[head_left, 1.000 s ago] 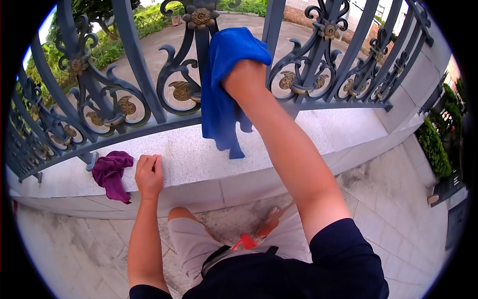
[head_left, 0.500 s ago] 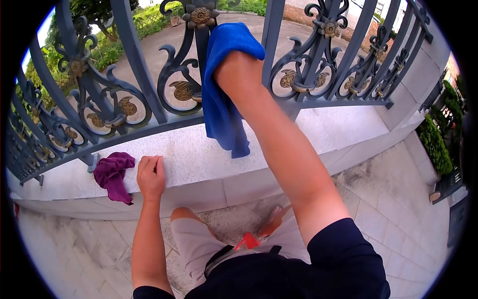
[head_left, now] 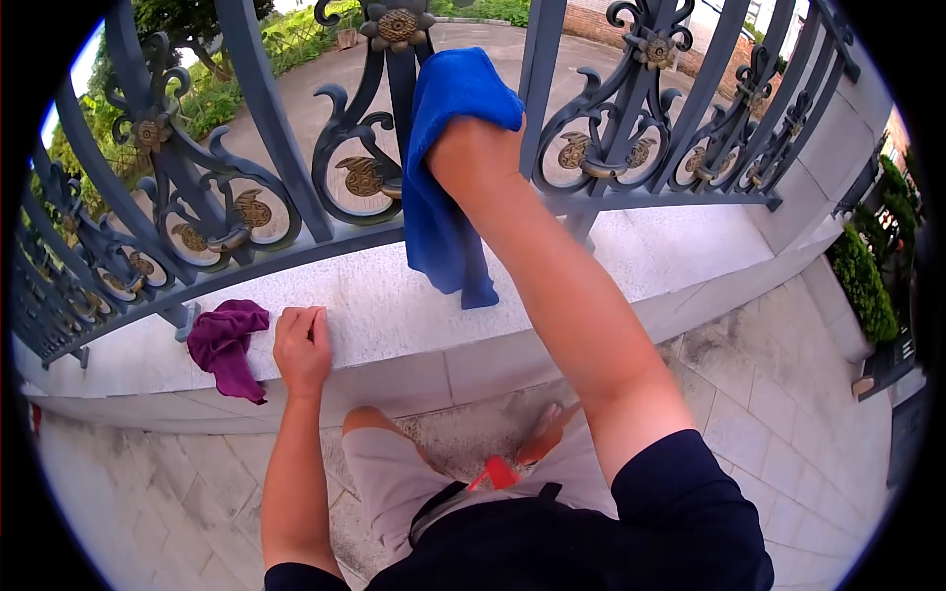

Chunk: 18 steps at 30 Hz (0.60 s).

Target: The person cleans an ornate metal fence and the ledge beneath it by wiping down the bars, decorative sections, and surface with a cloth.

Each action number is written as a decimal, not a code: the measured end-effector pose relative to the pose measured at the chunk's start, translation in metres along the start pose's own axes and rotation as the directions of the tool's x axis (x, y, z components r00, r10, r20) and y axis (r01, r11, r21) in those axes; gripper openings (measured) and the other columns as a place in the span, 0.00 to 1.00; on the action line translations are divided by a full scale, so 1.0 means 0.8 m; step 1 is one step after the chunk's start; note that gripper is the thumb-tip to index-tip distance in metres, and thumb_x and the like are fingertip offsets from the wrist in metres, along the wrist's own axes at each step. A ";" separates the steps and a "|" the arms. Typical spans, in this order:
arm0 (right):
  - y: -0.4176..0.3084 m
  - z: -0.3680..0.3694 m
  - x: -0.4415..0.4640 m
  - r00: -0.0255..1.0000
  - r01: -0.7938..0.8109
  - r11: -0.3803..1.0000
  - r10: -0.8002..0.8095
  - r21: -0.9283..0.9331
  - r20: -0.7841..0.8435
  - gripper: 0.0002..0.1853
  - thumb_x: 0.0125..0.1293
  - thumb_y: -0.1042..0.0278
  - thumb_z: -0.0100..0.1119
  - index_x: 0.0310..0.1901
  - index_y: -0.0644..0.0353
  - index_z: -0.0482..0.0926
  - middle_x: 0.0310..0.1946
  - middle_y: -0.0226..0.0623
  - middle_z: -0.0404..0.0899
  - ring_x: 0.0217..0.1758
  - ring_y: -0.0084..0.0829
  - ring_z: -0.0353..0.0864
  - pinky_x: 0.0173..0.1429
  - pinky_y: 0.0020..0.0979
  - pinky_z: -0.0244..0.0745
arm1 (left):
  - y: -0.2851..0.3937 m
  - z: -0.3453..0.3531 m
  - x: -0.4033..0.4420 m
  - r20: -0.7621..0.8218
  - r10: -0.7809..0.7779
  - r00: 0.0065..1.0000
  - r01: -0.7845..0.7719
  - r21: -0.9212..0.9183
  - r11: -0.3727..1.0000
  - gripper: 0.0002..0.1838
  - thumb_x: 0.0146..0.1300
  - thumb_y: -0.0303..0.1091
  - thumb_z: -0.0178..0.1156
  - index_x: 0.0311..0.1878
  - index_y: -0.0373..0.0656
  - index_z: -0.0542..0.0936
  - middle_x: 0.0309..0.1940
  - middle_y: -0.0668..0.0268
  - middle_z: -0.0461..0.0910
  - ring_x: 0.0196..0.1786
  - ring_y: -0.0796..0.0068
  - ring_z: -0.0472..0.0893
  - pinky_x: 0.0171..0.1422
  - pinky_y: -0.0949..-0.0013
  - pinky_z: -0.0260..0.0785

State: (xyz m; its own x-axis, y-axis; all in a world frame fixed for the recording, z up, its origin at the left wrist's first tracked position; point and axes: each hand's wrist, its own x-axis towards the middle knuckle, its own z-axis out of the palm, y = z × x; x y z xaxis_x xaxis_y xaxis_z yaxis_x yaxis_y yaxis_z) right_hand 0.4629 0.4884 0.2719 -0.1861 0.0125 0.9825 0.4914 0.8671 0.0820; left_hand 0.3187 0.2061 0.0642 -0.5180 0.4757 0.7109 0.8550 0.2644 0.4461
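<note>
In the head view, the blue cloth (head_left: 432, 207) lies at the fence, wrapped over the right hand (head_left: 476, 146), which reaches up and forward to a middle post below a metal flower (head_left: 397, 28). The cloth hides the fingers, so whether they clamp it or press it flat, I cannot tell. Its long axis runs from the covered hand down towards the ledge (head_left: 379, 305), slanting slightly to the right at its lower end, with the loose tail hanging in front of the bottom rail (head_left: 350, 239). The scrollwork (head_left: 338, 133) is just left of the cloth.

The two hands are well apart. The left hand (head_left: 303, 347) is low and to the left, loosely curled at the ledge's near edge, with nothing visible in it. The blue cloth lies ahead of it and to its right, out of contact; the right hand is plainly the nearer one. The purple cloth (head_left: 225, 340) is crumpled on the ledge just left of the left hand, not touching it, one end drooping over the near edge. For that cloth, the left hand is the nearer.
</note>
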 end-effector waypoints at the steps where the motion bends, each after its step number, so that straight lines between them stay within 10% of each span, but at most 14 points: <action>1: 0.000 0.002 0.005 0.994 -0.100 0.987 0.095 0.125 0.045 0.03 0.58 0.70 0.71 0.35 0.52 0.86 0.38 0.42 0.88 0.41 0.52 0.89 0.41 0.47 0.83 | 0.002 -0.001 0.000 0.007 -0.013 1.000 0.013 -0.002 1.000 0.03 0.72 0.28 0.71 0.43 0.41 0.91 0.38 0.64 0.83 0.41 0.60 0.84 0.46 0.60 0.77; 9: 0.031 -0.025 -0.014 0.998 -0.057 0.945 0.066 0.323 -0.017 0.05 0.60 0.67 0.73 0.36 0.54 0.85 0.37 0.44 0.88 0.40 0.54 0.89 0.42 0.48 0.84 | 0.002 0.001 0.005 -0.029 0.021 0.999 -0.022 -0.021 1.000 0.02 0.71 0.27 0.71 0.43 0.40 0.90 0.37 0.63 0.83 0.40 0.60 0.83 0.47 0.60 0.76; 18: 0.032 -0.031 -0.025 0.960 -0.163 0.983 0.139 0.081 0.242 0.09 0.65 0.63 0.72 0.45 0.49 0.89 0.44 0.40 0.89 0.49 0.48 0.90 0.51 0.44 0.86 | -0.003 0.000 0.003 -0.025 -0.011 1.000 0.010 -0.036 0.999 0.03 0.71 0.28 0.71 0.42 0.40 0.90 0.37 0.63 0.83 0.40 0.61 0.83 0.46 0.60 0.76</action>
State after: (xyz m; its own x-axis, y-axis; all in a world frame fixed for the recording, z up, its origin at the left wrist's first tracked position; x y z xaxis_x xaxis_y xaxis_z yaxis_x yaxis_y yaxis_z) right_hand 0.5003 0.4978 0.2588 -0.3165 0.2530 0.9142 0.4441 0.8911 -0.0928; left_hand 0.3156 0.2065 0.0649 -0.5274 0.4518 0.7195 0.8486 0.2389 0.4720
